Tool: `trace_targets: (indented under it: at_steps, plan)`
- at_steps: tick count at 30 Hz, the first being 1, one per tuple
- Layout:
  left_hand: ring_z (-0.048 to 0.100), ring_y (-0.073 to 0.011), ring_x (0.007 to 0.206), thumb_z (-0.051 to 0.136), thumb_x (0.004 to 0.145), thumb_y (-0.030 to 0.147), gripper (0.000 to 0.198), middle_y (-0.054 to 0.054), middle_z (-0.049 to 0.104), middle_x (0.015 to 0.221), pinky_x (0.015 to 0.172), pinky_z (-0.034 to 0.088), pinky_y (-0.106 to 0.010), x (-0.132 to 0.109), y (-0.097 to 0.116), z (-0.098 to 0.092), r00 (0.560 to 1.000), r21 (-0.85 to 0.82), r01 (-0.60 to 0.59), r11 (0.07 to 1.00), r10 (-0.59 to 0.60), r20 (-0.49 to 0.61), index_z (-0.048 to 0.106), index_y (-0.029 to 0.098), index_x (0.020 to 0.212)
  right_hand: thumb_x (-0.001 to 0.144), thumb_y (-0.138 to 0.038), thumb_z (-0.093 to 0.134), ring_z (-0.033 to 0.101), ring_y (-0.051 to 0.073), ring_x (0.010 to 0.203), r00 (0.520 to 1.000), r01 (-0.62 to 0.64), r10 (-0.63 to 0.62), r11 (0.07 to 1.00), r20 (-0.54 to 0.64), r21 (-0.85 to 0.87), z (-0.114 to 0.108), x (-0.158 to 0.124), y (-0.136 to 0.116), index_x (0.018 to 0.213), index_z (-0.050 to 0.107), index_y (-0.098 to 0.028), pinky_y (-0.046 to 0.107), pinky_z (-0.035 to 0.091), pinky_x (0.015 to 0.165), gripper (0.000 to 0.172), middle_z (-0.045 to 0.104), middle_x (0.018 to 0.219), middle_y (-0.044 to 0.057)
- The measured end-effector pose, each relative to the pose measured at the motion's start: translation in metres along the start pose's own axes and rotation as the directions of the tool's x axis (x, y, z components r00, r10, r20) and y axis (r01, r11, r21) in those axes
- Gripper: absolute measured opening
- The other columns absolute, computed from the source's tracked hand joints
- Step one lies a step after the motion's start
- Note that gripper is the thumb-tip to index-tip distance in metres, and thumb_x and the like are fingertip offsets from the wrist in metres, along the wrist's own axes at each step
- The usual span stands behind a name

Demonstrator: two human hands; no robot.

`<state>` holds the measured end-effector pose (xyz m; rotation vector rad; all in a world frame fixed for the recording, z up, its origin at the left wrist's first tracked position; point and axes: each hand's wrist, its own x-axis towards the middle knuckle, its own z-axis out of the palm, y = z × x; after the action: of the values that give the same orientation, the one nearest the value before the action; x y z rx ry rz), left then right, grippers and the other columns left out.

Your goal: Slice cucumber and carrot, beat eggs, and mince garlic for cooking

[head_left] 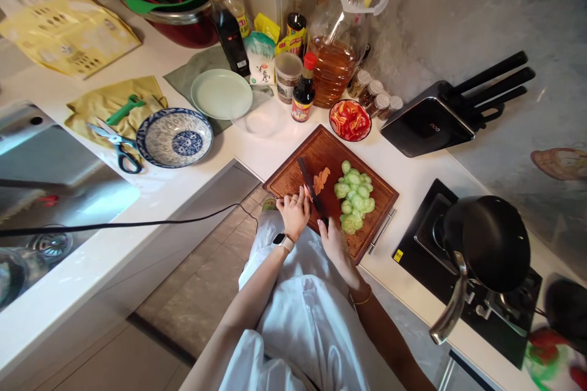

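My right hand (pixel 334 241) is closed around the handle of a black kitchen knife (pixel 310 184). Its blade lies across the wooden cutting board (pixel 288 166), pointing away from me. Just left of the blade, my left hand (pixel 295 212) has its fingers bent down over a piece of carrot, mostly hidden beneath them. Thin orange carrot slices (pixel 321 179) lie against the blade's right side. A heap of pale green cucumber slices (pixel 354 195) covers the board's right part.
Beyond the board stand a bowl of cut red peppers (pixel 350 120), a sauce bottle (pixel 303 91) and a large oil jug (pixel 337 67). A knife block (pixel 428 122) and a wok (pixel 488 244) are right. Scissors (pixel 120 145) and a patterned bowl (pixel 160 137) lie left, near the sink.
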<state>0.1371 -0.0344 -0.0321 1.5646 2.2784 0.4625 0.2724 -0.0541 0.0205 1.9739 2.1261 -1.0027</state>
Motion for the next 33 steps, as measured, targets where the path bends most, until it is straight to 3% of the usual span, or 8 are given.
trace_targets:
  at_steps: [10, 21, 27, 33]
  plan:
    - [0.052, -0.0311, 0.103, 0.031, 0.100, 0.034, 0.051, -0.015, 0.070, 0.104, 0.096, 0.025, -0.050, 0.000, 0.001, 0.002, 1.000, 0.007, 0.014, 1.000, -0.014, 0.015, 0.050, 0.017, 0.143, 0.104, -0.041, 0.034, 0.072, 0.024, 0.089, 0.999, -0.007, 0.008, 1.000, 0.043, -0.029, -0.001, -0.003, -0.001, 0.115, 0.059, -0.011, 0.026, 0.046, 0.070, 0.040, 0.075, 0.094, 0.015]
    - [0.048, -0.0355, 0.113, 0.024, 0.100, 0.037, 0.054, -0.015, 0.067, 0.116, 0.100, 0.019, -0.054, 0.000, 0.003, -0.005, 0.991, -0.038, 0.046, 0.998, -0.040, 0.130, 0.043, 0.024, 0.149, 0.104, -0.044, 0.034, 0.073, 0.024, 0.087, 0.994, -0.034, 0.041, 0.997, 0.102, -0.069, -0.005, 0.012, -0.014, 0.109, 0.059, -0.013, 0.026, 0.045, 0.068, 0.040, 0.075, 0.094, 0.016]
    - [0.047, -0.0350, 0.114, 0.026, 0.099, 0.036, 0.051, -0.013, 0.068, 0.114, 0.100, 0.019, -0.055, 0.005, 0.002, -0.007, 0.993, -0.015, 0.033, 0.999, -0.031, 0.111, 0.049, 0.028, 0.144, 0.104, -0.043, 0.033, 0.073, 0.024, 0.092, 0.995, -0.048, 0.052, 0.998, 0.080, -0.047, -0.001, 0.032, -0.019, 0.115, 0.058, -0.011, 0.026, 0.047, 0.073, 0.042, 0.074, 0.100, 0.017]
    - [0.050, -0.0343, 0.110, 0.029, 0.099, 0.041, 0.050, -0.013, 0.066, 0.113, 0.100, 0.022, -0.055, 0.002, -0.004, -0.011, 0.997, 0.013, -0.016, 1.000, 0.015, 0.069, 0.050, 0.029, 0.143, 0.104, -0.045, 0.031, 0.072, 0.025, 0.092, 0.996, -0.041, 0.043, 0.999, 0.084, -0.029, -0.004, 0.034, -0.019, 0.113, 0.059, -0.013, 0.027, 0.047, 0.074, 0.044, 0.074, 0.099, 0.017]
